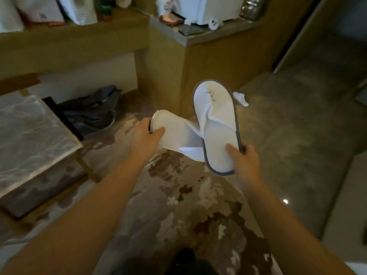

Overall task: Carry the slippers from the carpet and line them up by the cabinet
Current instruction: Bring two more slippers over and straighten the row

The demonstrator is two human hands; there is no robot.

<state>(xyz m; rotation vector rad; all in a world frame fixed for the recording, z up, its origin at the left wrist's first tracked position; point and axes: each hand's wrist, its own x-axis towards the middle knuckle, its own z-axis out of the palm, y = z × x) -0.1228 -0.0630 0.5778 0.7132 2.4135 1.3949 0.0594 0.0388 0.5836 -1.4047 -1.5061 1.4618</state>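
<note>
I hold two white slippers in the air above the patterned carpet (188,205). My left hand (146,135) grips the heel end of one slipper (176,133), which lies sideways with its toe end pointing right. My right hand (244,157) grips the heel of the other slipper (216,124), which has a grey rim and points away from me, toe up. The two slippers overlap in the middle. The wooden cabinet (218,62) stands just beyond them.
A marble-topped table (29,139) stands at the left, with a dark bag (89,112) on the floor behind it. A small white item (241,98) lies on the tiled floor (297,126) beside the cabinet. Shelves with boxes run along the back.
</note>
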